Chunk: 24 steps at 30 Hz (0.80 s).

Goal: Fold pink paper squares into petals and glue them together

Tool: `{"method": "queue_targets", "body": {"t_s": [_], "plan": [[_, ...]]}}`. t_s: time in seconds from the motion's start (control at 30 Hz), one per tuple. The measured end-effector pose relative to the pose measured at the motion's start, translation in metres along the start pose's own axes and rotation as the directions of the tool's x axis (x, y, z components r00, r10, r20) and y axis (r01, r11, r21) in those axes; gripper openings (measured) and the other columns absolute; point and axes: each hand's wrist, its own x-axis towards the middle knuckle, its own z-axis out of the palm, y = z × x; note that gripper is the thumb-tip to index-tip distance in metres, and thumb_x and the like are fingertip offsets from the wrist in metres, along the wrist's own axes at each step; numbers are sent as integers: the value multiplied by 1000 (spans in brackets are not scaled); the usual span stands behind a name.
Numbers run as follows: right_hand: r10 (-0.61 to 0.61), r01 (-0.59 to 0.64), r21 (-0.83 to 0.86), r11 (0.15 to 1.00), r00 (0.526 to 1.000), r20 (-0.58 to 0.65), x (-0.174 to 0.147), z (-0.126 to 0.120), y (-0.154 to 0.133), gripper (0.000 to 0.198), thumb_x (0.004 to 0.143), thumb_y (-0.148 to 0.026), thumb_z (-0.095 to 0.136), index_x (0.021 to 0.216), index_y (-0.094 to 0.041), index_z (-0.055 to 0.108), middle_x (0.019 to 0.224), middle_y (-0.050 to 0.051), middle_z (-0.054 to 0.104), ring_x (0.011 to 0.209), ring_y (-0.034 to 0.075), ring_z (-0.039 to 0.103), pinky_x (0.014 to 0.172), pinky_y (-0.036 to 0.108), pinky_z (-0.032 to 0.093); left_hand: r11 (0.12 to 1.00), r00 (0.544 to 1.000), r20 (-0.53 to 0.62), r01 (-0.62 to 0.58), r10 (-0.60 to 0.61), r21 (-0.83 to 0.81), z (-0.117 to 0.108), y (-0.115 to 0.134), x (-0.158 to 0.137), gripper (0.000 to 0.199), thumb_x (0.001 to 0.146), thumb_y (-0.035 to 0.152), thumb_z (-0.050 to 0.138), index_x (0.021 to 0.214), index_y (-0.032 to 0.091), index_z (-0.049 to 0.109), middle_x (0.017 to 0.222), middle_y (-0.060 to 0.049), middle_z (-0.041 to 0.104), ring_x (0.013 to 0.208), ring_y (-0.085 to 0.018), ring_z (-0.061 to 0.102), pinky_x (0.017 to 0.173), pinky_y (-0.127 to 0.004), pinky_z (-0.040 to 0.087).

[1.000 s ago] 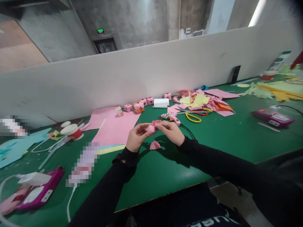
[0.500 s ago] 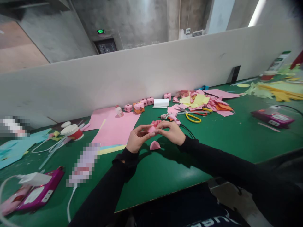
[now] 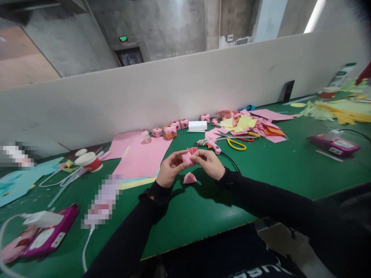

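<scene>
The hands (image 3: 169,169) partly hide the pink folded paper (image 3: 188,158) held between them.

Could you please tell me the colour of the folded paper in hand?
The folded paper is pink, shown in the head view.

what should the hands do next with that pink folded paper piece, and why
Probably steady the pink folded paper piece with the left hand and pinch its pleats closer together with the right hand: both hands hold it, and the pleats show spread along its far side.
</scene>
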Motion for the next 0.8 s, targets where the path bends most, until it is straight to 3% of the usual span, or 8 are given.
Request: {"method": "queue_targets", "body": {"t_s": [0.2, 0.33, 0.5, 0.7, 0.8], "plan": [[72, -75, 94, 993, 997, 30, -3, 3, -2, 37, 71, -53, 66, 73, -16, 64, 72, 4, 67, 70, 17, 63, 71, 32, 51, 1000, 1000, -28, 7, -8, -5, 0, 4, -1, 42, 64, 26, 76, 104, 17, 64, 78, -1, 66, 74, -14, 62, 71, -28, 51], [96, -102, 70, 992, 992, 84, -2, 0, 2, 36, 66, -49, 72, 73, -15, 64, 75, 4, 68, 72, 17, 64, 72, 32, 51, 999, 999, -45, 10, -13, -54, -2, 7, -1, 44, 62, 25, 77, 103, 18, 64, 85, -3, 67, 78, -15, 63, 74, -29, 52], [25, -35, 68, 997, 989, 145, 4, -8, 14, 30, 60, -43, 77, 64, -16, 65, 71, 1, 66, 70, 14, 61, 71, 29, 50, 1000, 1000, -30, -8, 8, 14, -3, 9, -1, 41, 58, 19, 80, 97, 19, 67, 98, -5, 67, 99, -19, 59, 85, -30, 49], [56, -66, 96, 993, 992, 111, 7, -8, 20, 28, 61, -43, 77, 68, -16, 69, 75, 3, 69, 73, 16, 64, 74, 31, 50, 991, 997, -18, 77, -80, -112, -6, 3, 2, 43, 60, 20, 79, 101, 21, 66, 94, -3, 65, 93, -17, 60, 84, -30, 49], [-62, 62, 8, 998, 995, 72, 6, -7, 19, 24, 65, -41, 75, 71, -19, 71, 78, 4, 71, 81, 18, 64, 80, 34, 50, 981, 994, -44, 91, -100, -168, -9, 1, 4, 44, 59, 21, 80, 101, 21, 67, 82, -1, 63, 82, -14, 61, 81, -29, 50]]}}
